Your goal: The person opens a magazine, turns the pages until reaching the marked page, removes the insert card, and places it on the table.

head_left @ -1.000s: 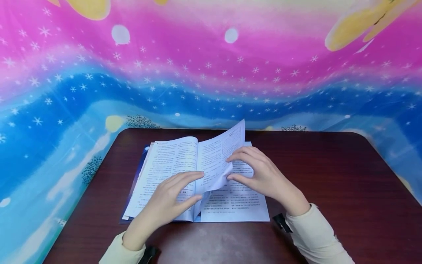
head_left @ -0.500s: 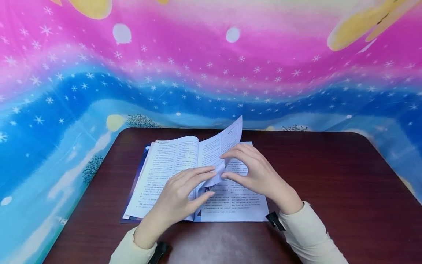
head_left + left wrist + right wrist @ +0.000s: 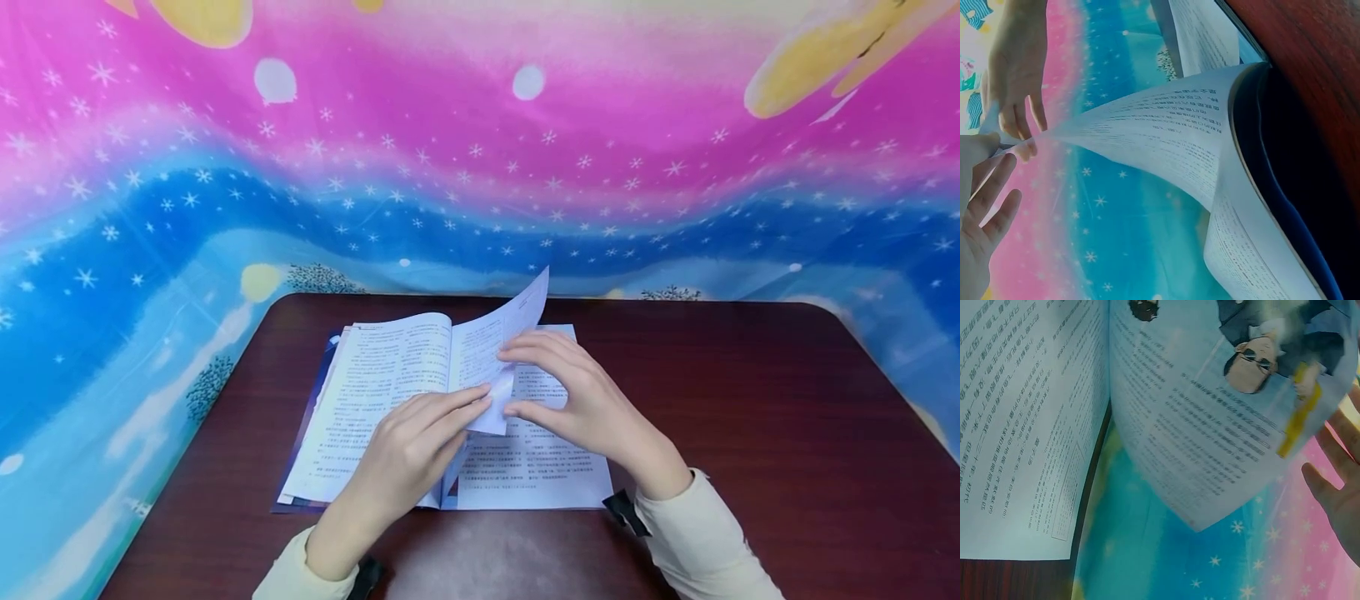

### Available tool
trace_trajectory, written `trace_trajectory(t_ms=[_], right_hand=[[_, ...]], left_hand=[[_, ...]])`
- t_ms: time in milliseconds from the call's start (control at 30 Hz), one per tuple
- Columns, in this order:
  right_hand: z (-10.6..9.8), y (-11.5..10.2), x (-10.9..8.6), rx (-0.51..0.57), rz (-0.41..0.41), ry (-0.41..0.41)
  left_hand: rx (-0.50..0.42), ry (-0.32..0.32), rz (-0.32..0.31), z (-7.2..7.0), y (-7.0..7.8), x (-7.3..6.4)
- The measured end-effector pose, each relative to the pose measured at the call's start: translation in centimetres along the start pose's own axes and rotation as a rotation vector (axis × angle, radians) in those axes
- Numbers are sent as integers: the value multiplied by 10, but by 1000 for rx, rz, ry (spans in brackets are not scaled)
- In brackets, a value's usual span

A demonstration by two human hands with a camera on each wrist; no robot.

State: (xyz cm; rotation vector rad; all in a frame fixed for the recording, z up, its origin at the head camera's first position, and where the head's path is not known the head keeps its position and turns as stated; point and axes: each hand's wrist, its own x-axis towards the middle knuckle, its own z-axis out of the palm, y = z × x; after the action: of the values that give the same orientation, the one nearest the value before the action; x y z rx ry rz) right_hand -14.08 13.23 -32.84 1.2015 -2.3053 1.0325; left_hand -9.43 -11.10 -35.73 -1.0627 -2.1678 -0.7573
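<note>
An open magazine [image 3: 367, 367] with printed pages lies in front of me, and one page [image 3: 480, 333] stands lifted and curved at its middle. My left hand [image 3: 408, 446] pinches the near part of this page, its thumb hidden in the head view. In the left wrist view, the page [image 3: 1147, 125] narrows toward the fingers. My right hand [image 3: 585, 392] is at the page's free edge, fingers bent and thumb apart from them. The right wrist view has the right hand [image 3: 1341, 487] beside the lifted page [image 3: 1210, 425], which bears text and a cartoon figure in sunglasses.
The magazine rests on a dark reddish-brown table [image 3: 735, 400] with rounded far corners. Behind it hangs a colourful cloth [image 3: 450, 167] with snowflakes. A dark strap piece [image 3: 626, 512] shows at the right sleeve [image 3: 697, 533].
My left hand has moved right and now pinches the page, its thumb passing out of sight. The right hand has shifted slightly left. The page's lifted far corner leans further left.
</note>
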Motion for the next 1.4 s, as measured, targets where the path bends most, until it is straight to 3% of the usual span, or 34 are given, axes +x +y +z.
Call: trace_trajectory(t_ms=[233,600,767,1000,1233,1400], right_hand=[[-6,-7,-6,54,52,2],[-6,3,-38,-51,114,18],[-8,6,-51,-103,179,-28],[-12,11,-63,-153,241,-84],[-15,19,-73,-206,244,-103],[-19,24,-79,-240,247,-145]], left_hand=[[17,27,-47,-4,-4,-10],[46,30,-196,-19,-14,-38],[118,53,-226,-27,-18,-47],[153,17,-330,-40,-25,-60],[202,35,-340,-48,-32,-70],[243,14,-371,-54,-35,-78]])
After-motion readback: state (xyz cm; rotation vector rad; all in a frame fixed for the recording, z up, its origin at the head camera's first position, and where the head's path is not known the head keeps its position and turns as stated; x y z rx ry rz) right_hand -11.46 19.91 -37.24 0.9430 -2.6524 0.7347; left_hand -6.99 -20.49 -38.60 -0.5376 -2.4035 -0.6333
